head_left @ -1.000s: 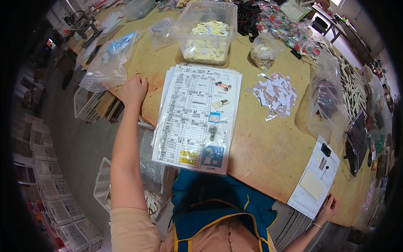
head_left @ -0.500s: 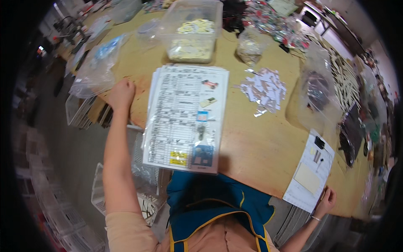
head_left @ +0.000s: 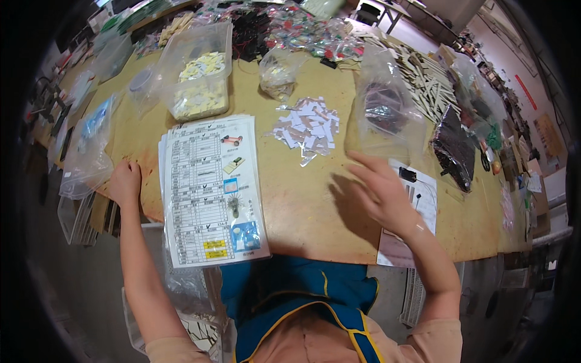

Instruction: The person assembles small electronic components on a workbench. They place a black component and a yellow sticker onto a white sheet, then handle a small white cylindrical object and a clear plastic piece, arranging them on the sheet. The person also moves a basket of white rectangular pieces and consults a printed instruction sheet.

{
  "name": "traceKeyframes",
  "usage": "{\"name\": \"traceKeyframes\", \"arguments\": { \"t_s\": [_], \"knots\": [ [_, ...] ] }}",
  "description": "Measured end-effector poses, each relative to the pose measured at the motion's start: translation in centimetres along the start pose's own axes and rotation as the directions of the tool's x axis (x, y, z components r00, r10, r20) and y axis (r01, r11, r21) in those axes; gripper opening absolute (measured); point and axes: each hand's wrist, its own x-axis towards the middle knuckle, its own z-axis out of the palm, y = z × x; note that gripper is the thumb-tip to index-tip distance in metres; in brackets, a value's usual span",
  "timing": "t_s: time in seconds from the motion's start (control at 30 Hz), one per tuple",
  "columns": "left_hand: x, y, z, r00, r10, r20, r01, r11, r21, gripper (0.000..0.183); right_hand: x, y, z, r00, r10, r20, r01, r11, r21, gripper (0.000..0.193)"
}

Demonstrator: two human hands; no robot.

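Observation:
My left hand (head_left: 126, 181) rests in a loose fist on the table's left edge, with nothing showing in it. Beside it lies a stack of printed sheets in clear sleeves (head_left: 212, 193), bearing tables and small colour pictures. Over the right part of the table hovers my right hand (head_left: 382, 196), empty, its fingers stretched toward the left and casting a shadow. Partly hidden beneath that hand and wrist is a white sheet (head_left: 394, 251) with a small black part (head_left: 408, 175) at its top. A loose heap of small white paper slips (head_left: 311, 127) lies just beyond my fingers.
A clear plastic bin (head_left: 200, 112) holds pale yellow pieces. Around it are a tied clear bag (head_left: 278, 81), a large clear bag with dark contents (head_left: 387, 109), a dark packet (head_left: 455, 148), wooden strips (head_left: 426, 75) and bagged parts (head_left: 315, 30). Plastic bags (head_left: 91, 151) lie left.
My right hand has risen from the table's right edge and moved inward over the white sheet, fingers now extended. The view has turned right; my left hand still rests at the edge.

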Motion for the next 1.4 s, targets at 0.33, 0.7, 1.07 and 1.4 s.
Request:
{"name": "traceKeyframes", "arguments": {
  "t_s": [0.33, 0.7, 1.07, 1.4],
  "knots": [
    [0.6, -0.3, 0.3, 1.0, 0.02, 0.011, -0.02, 0.999, -0.038, 0.035, 8.1, 3.2, 10.2, 0.993, 0.102, 0.053, -0.098, 0.992, -0.082, 0.027],
    [0.5, -0.3, 0.4, 0.999, 0.039, -0.007, -0.039, 0.998, -0.04, 0.032, 8.7, 3.3, 11.1, 0.991, 0.131, 0.004, -0.13, 0.99, -0.056, 0.02],
    [0.6, -0.4, 0.4, 1.0, -0.016, 0.015, 0.016, 1.0, -0.013, 0.033, 9.0, -0.3, 11.8, 0.98, -0.053, -0.19, 0.055, 0.999, 0.002, 0.024],
    [0.4, 0.1, -0.2, 1.0, -0.016, -0.009, 0.015, 0.998, -0.059, 0.029, 8.7, -3.9, 13.1, 0.99, -0.143, -0.005, 0.142, 0.988, -0.061, 0.035]
  ]
}}
